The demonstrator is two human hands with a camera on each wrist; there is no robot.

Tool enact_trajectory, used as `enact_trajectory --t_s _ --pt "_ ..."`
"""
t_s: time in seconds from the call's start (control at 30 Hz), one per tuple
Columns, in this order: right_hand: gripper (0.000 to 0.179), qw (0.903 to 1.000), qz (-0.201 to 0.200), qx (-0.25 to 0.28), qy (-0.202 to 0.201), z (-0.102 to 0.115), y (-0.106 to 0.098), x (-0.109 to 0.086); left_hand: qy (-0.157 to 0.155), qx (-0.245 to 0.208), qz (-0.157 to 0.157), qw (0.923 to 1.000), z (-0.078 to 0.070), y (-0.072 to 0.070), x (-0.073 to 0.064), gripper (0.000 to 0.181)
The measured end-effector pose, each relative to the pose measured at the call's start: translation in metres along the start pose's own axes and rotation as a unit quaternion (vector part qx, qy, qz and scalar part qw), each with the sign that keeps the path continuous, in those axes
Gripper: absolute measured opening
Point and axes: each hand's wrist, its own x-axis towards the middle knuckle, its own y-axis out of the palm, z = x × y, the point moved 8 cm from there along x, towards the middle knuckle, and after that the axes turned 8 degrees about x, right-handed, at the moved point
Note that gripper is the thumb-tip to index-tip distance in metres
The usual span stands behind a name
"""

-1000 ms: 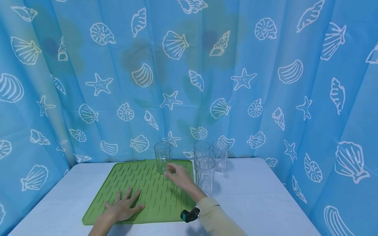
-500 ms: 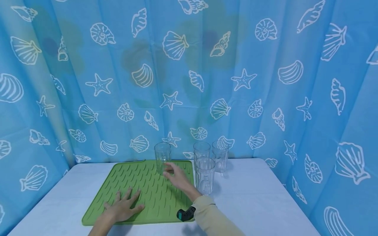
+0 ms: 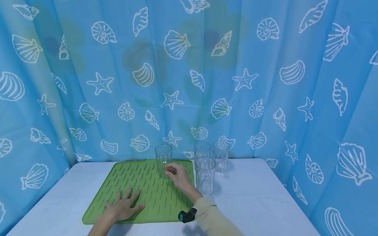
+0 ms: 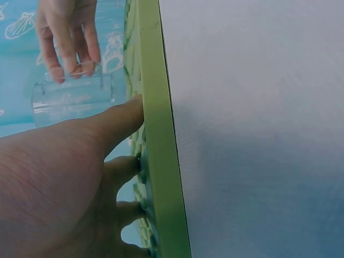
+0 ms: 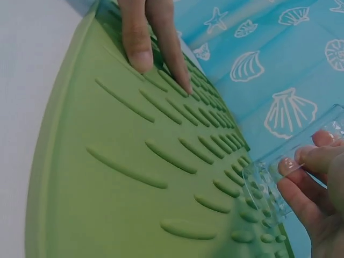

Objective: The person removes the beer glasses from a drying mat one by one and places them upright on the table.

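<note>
On the green ridged mat (image 3: pixel 147 200), my left hand (image 3: pixel 121 207) lies flat near the front edge with its fingers spread. At the mat's back right stands an upright clear glass mug (image 3: pixel 163 153). My right hand (image 3: pixel 180 178) is at its near side, with thumb and fingers pinching what looks like its handle. In the right wrist view, the fingers curl in at the see-through mug (image 5: pixel 263 188). The left wrist view shows the right hand (image 4: pixel 67 21) against the mug (image 4: pixel 70 105) too; the transparent glass makes the exact grip hard to see.
Right of the mat, three more clear mugs stand close together on the white tablecloth (image 3: pixel 251 196): a front one (image 3: pixel 205 173), one behind it (image 3: pixel 202 149) and one at the back right (image 3: pixel 220 157). A blue shell-patterned curtain (image 3: pixel 189 82) hangs behind and at both sides.
The mug at my right hand has moved slightly toward me on the mat. My right fingers have drawn closer together at it. My left hand has kept its place.
</note>
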Motion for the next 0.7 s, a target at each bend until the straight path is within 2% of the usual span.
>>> enact_trajectory --t_s 0.27,0.7 --pt "0.018 0.9996 0.024 -0.001 0.018 0.003 -0.001 -0.003 -0.001 -0.002 -0.002 1.0 -0.001 -0.002 -0.002 0.085" --pt "0.021 0.9979 0.048 -0.008 -0.043 0.025 -0.012 -0.014 0.002 -0.001 -0.005 1.0 0.001 0.0 0.0 0.085"
